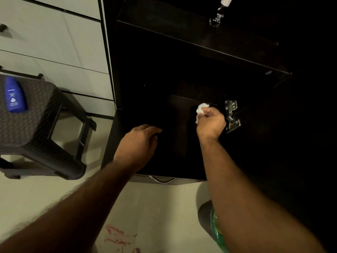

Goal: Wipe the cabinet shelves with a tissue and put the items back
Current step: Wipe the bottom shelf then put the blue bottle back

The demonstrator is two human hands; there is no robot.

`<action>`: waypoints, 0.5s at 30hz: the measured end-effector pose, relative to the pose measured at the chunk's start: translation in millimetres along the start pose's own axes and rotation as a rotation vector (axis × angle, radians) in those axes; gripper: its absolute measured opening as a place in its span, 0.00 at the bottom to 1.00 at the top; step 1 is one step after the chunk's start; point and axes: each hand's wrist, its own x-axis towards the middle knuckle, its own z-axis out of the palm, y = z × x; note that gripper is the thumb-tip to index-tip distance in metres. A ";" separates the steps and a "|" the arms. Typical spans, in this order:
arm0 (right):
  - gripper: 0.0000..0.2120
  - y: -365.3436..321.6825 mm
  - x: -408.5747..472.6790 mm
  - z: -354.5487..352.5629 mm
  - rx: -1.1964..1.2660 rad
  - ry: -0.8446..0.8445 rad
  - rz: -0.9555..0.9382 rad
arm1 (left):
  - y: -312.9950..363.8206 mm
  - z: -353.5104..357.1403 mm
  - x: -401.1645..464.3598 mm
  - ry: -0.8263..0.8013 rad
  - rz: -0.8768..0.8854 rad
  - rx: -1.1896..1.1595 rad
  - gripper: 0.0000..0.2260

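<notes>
A dark cabinet stands open in front of me, its inside very dim. My right hand grips a crumpled white tissue low inside the cabinet, next to the metal door hinges. My left hand rests with curled fingers on the dark lower shelf, holding nothing that I can see. A blue lotion bottle lies on a dark woven stool at the left. On the upper shelf stands a dark bottle with a white cap.
White drawer fronts fill the wall left of the cabinet. A drawer with a metal handle sits under the cabinet opening. A dark bin with a green bag stands on the pale floor beside my right arm.
</notes>
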 end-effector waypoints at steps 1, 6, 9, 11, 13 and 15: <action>0.09 -6.7 12.4 3.7 0.039 0.024 -0.015 | 0.1 2.3 2.5 -0.002 0.000 -0.004 0.15; 0.07 -44.5 59.2 13.7 0.060 0.149 -0.114 | -1.1 7.3 18.0 0.007 0.013 -0.033 0.15; 0.06 -42.0 65.7 23.7 0.008 0.182 -0.119 | -5.8 5.1 24.4 0.011 0.016 -0.040 0.15; 0.05 -24.0 63.0 37.5 -0.095 0.120 -0.142 | -11.7 5.3 28.1 0.014 0.023 -0.042 0.15; 0.06 -8.1 57.4 50.4 -0.202 0.028 -0.196 | -17.3 5.7 31.7 0.012 0.032 -0.041 0.15; 0.08 -0.2 56.4 61.0 -0.270 -0.007 -0.216 | -22.2 5.8 34.7 0.010 0.036 -0.048 0.14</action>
